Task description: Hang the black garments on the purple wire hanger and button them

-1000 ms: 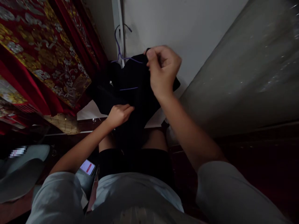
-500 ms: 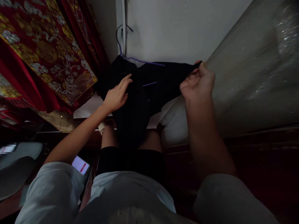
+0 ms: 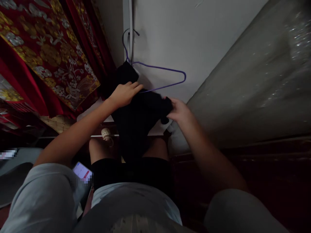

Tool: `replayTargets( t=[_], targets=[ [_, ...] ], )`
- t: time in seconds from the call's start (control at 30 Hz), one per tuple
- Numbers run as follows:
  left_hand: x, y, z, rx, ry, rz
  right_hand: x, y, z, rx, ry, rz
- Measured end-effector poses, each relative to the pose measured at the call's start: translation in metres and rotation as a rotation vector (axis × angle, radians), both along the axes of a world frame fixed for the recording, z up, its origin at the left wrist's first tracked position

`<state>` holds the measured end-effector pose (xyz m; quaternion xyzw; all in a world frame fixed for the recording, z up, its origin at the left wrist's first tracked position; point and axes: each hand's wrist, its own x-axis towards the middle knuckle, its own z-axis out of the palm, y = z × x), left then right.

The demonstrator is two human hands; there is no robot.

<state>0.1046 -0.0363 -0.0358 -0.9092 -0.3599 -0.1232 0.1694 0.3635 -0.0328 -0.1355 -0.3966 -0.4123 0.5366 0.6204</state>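
A black garment (image 3: 136,126) hangs from a purple clothes hanger (image 3: 160,68), whose hook is caught on a white upright at the wall. Its left part still covers the hanger's left shoulder, while the right arm of the hanger is bare. My left hand (image 3: 126,93) is closed on the garment beside the hanger's lower bar; its fingertips are partly hidden. Lower right, my right hand (image 3: 179,110) pinches a bunched end of the cloth, below the bare hanger arm and apart from it.
A red cloth with gold and silver embroidery (image 3: 52,48) hangs at left. Plastic-wrapped bulk (image 3: 255,84) leans along the right. A lit phone (image 3: 82,171) lies by my left elbow. A beige perforated shoe (image 3: 106,132) shows beyond my knee.
The garment's right side has come off the hanger's right arm, baring it. My right hand moved left and down with the cloth; my left hand shifted slightly right and closed on the garment.
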Motion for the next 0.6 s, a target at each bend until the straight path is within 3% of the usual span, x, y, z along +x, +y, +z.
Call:
replayTargets(
  t=[0.1,0.2,0.37,0.5,0.6],
  targets=[
    [-0.023,0.009,-0.007,0.054,0.006,0.081,-0.025,-0.009,0.004,-0.196,0.049,0.162],
    [-0.062,0.024,-0.013,0.089,-0.088,0.107,-0.045,-0.014,0.015,-0.265,0.075,0.263],
    [-0.135,0.037,-0.027,-0.034,-0.126,0.335,-0.076,-0.028,0.024,-0.425,0.252,0.272],
    [-0.168,0.020,-0.044,-0.209,-0.065,0.429,-0.086,-0.037,0.017,-0.547,0.263,0.286],
    [-0.162,-0.007,-0.053,-0.415,0.079,0.445,-0.079,-0.037,0.012,-0.592,0.204,0.324]
  ],
)
